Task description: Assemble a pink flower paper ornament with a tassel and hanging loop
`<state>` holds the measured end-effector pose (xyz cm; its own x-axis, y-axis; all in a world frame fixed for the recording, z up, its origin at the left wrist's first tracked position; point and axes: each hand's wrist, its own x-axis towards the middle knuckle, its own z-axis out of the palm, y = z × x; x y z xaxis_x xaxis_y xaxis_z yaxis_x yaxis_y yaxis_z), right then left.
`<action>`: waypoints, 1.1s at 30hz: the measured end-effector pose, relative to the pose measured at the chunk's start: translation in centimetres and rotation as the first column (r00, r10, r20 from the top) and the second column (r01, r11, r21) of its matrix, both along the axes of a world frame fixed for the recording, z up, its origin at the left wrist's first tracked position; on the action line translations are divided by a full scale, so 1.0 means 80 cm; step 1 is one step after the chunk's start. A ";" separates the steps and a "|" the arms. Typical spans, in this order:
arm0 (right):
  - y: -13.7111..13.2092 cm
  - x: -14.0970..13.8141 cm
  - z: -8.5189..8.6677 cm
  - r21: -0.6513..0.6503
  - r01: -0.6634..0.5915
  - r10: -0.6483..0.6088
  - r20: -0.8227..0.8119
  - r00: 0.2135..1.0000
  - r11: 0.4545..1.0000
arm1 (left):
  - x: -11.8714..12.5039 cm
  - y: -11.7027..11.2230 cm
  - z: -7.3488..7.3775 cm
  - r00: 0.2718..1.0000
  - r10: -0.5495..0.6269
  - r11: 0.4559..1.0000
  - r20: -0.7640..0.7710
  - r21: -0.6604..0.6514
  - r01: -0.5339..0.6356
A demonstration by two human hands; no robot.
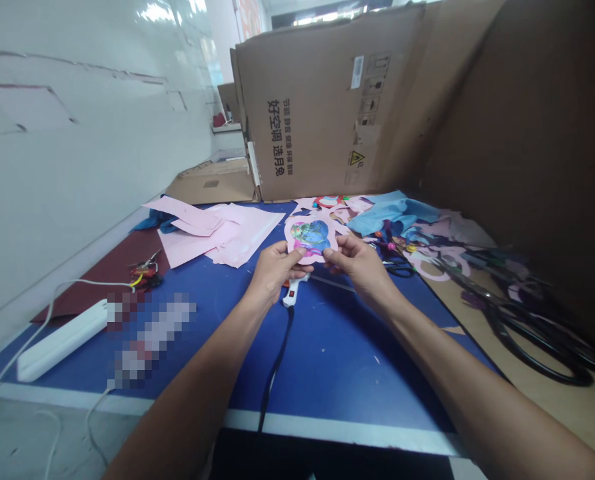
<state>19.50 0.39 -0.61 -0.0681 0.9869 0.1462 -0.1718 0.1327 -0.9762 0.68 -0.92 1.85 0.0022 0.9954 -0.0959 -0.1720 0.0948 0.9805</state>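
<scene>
The fingers of the left hand [277, 270] and the right hand [360, 268] are closed in a light pinch on the lower edge of a pink paper cutout [311, 230]. The left thumb [300, 255] and right thumb [329, 253] lie on its front, and the other fingers curl behind it, out of view. The cutout stands tilted up at the centre of the frame, just above the fingertips and on the far side of them from the person. Its outline is rounded, with no clear long axis, and a blue, green and pink picture fills its middle. Neither hand is clearly nearer; it sits between them.

Just below the hands, a white device with a red switch [292, 291] rests on a blue work surface [357, 360], trailing a black cord [276, 373] toward the near edge. Left of the hands lie loose pink paper sheets [222, 233]. Beyond the cutout are blue fabric [392, 213] and scattered pink scraps [442, 260]. Large black-handled scissors [532, 340] lie at the right. At lower left sits a white power strip [62, 340], beside a blurred patch. A printed cardboard carton [317, 113] stands at the top; nothing shows inside it.
</scene>
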 end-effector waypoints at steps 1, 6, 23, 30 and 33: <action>0.000 0.000 0.000 -0.004 0.001 -0.001 -0.005 1.000 1.000 | 0.000 0.000 0.000 1.000 0.002 1.000 0.004 0.003 -0.002; -0.003 0.000 0.002 -0.040 0.003 -0.005 -0.052 0.999 0.999 | 0.002 -0.004 0.003 0.995 0.046 0.996 0.085 0.075 -0.052; -0.001 0.010 0.006 0.323 0.057 -0.132 0.213 0.968 0.945 | -0.012 0.001 0.017 0.953 0.015 0.989 0.302 -0.146 0.031; 0.007 0.014 -0.002 0.424 0.120 -0.249 0.264 0.932 0.898 | -0.011 -0.003 0.017 0.970 -0.124 0.971 0.211 -0.178 0.163; 0.007 0.015 -0.002 0.330 0.125 -0.211 0.241 0.947 0.936 | -0.017 0.001 0.011 0.999 0.019 1.000 -0.041 0.017 -0.019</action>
